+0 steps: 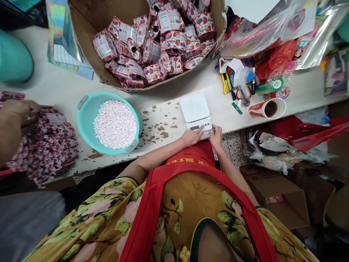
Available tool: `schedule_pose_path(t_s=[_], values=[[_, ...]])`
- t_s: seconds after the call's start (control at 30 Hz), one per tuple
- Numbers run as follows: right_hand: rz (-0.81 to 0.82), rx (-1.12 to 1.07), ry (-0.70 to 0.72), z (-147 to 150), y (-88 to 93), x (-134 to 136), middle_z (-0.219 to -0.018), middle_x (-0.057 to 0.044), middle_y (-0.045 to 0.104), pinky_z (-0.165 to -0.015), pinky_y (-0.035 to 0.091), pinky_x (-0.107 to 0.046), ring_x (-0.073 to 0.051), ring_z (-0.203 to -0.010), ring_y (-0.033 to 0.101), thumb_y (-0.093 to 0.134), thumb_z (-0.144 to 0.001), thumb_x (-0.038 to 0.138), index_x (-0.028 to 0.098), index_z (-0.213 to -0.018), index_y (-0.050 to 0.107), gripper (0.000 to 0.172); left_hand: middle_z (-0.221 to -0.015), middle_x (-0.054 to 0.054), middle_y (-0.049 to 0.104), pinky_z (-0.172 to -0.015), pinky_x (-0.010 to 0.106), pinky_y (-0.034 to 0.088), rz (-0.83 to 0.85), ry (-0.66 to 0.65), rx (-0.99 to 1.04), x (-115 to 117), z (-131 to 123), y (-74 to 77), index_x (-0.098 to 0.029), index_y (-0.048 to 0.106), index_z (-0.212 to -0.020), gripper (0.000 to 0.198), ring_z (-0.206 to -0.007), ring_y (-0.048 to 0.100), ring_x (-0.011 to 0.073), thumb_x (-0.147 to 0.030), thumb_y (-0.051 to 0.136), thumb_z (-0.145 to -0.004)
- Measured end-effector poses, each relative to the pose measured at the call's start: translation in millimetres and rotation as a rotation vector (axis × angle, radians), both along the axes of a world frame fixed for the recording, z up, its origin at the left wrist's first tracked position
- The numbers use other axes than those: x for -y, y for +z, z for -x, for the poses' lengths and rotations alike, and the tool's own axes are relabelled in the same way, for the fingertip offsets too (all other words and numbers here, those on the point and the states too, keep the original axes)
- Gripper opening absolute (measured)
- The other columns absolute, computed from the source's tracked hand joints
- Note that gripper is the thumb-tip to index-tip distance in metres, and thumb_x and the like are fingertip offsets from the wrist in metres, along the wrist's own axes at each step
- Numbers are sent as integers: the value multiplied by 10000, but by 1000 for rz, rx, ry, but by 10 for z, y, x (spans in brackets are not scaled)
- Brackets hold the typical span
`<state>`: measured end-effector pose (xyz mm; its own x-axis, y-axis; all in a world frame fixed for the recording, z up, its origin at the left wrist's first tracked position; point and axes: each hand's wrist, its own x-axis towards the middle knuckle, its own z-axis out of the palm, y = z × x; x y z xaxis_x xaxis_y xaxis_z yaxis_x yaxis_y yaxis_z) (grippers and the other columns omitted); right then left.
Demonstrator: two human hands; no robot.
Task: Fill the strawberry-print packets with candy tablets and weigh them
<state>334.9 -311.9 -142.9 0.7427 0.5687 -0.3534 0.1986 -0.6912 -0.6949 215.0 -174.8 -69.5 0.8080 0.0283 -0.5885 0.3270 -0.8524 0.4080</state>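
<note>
A white digital kitchen scale (194, 105) rests near the front edge of the table, its platform bare. My left hand (192, 137) lies at its front, fingers stretched out, with a fingertip on the control panel beside the small display. At the scale's front right corner, my right hand (216, 137) holds the edge with bent fingers; their undersides are hidden. To the left stands a turquoise basin (84, 127) with many small pale pink candies (115, 124) in it.
A cardboard box (89, 54) holds many strawberry-printed wrapper rolls (176, 43). Another person's hand (19, 116) touches stacked printed packets (51, 145) at far left. A paper cup (257, 110) of dark drink lies or leans right, near a yellow cutter (224, 83) and plastic bags (261, 40).
</note>
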Motion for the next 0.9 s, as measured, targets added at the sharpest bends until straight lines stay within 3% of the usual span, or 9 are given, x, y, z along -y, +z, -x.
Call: schedule_pose_path(t_s=[0.1,0.2,0.33,0.43,0.6,0.77,0.9], values=[[-7,-23,-12,-12,30,-12,-1153,-142,576,-998,489,-411,-221,-970,588,410,-809,202,142,-1190,589,426,-1620,110,297,-815,418,530,55,50,37,-89,-1,-1,-231,466,-1416,524,-1030,679,298,-497,266,-1012],[-33,-31,-70,16,77,57,-1195,-150,584,-985,493,-413,-217,-970,602,435,-816,246,148,-1187,576,409,-1529,82,461,-830,358,517,32,224,102,-284,159,10,-237,447,-1419,512,-1138,636,270,-491,236,-1028],[-42,-139,-220,203,165,309,-1101,-150,641,-958,498,-417,-225,-960,611,496,-820,406,143,-1072,587,377,-1424,77,560,-838,302,490,-91,553,161,-603,651,27,-212,547,-1275,426,-1121,634,221,-453,293,-1033],[-16,-315,-212,426,202,474,-945,-115,687,-887,522,-420,-225,-866,625,570,-765,523,165,-961,617,411,-1264,73,652,-852,298,472,-140,696,162,-745,1038,1,-215,593,-1166,338,-1030,656,211,-407,357,-1021],[-10,-450,-166,722,102,453,-808,-61,691,-740,529,-365,-192,-729,611,709,-595,644,178,-912,654,566,-1160,81,684,-893,303,456,-153,759,152,-699,1331,-96,-218,618,-1080,294,-1049,635,220,-368,376,-1004],[-36,-526,-140,831,24,314,-609,4,583,-604,475,-303,-143,-587,516,587,-661,731,195,-723,603,540,-1112,75,692,-848,301,457,-139,765,89,-568,1394,-159,-232,626,-1087,320,-931,646,204,-404,369,-1002],[-63,-557,-53,749,146,391,-660,3,618,-676,502,-312,-151,-650,557,655,-670,647,198,-693,629,451,-1095,68,694,-844,301,454,-119,739,65,-548,1466,-180,-243,633,-1071,321,-967,644,211,-409,367,-999]])
